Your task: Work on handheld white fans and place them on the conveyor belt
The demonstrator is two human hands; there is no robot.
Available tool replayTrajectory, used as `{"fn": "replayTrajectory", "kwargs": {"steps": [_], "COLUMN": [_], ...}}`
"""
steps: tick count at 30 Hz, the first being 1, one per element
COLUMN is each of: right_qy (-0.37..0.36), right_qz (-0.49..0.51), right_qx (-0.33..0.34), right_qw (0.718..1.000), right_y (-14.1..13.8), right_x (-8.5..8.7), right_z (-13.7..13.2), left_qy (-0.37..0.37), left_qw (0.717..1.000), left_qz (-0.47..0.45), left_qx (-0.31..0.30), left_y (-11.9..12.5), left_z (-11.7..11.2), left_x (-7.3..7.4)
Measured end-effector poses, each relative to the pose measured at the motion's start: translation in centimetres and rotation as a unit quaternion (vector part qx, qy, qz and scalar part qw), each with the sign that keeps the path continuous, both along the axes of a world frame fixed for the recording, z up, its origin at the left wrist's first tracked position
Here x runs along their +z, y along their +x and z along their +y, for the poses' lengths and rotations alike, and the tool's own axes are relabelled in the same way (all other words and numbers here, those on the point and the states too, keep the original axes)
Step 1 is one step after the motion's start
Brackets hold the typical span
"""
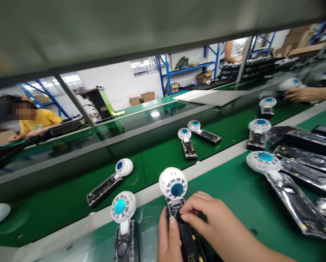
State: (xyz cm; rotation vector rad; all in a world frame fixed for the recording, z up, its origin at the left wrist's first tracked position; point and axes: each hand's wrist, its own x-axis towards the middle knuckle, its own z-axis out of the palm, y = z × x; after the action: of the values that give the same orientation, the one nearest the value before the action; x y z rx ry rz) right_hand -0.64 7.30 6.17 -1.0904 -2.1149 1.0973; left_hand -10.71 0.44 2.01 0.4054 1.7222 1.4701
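A small fan unit (174, 185), with a white round head, a blue centre and a black handle, lies at the near edge of the green bench. My left hand (167, 240) grips its handle from the left, thumb up along the side. My right hand (209, 222) pinches a small dark round part on the handle just below the head. Another fan unit (123, 218) of the same kind lies just to the left of my hands.
Several more fan units (187, 142) lie on the green conveyor belt (70, 196) beyond a grey rail. Clear-cased fan bodies (288, 189) are stacked at right. A person in yellow (37, 122) sits far left; another person's hand (302, 94) reaches in at far right.
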Motion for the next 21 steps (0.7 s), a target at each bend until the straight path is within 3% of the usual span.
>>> {"fn": "replayTrajectory", "kwargs": {"steps": [6, 14, 17, 21], "right_qy": [0.103, 0.277, 0.254, 0.118], "right_qz": [-0.026, -0.064, -0.073, -0.048], "right_qx": [0.026, 0.071, 0.090, 0.110], "right_qw": [0.994, 0.956, 0.960, 0.986], "right_y": [0.3, 1.3, 1.7, 2.6], "right_x": [-0.2, -1.4, -1.1, 0.2], "right_z": [-0.5, -1.2, -1.5, -0.8], "left_qy": [-0.007, -0.018, -0.009, 0.017], "left_qw": [1.000, 0.999, 1.000, 0.997], "left_qz": [-0.014, -0.024, -0.027, -0.072], "left_qx": [-0.006, 0.014, 0.010, -0.011], "left_y": [-0.1, -0.1, -0.2, -0.4], "left_z": [-0.2, -0.2, -0.1, 0.1], "left_x": [0.1, 0.0, 0.1, -0.1]}}
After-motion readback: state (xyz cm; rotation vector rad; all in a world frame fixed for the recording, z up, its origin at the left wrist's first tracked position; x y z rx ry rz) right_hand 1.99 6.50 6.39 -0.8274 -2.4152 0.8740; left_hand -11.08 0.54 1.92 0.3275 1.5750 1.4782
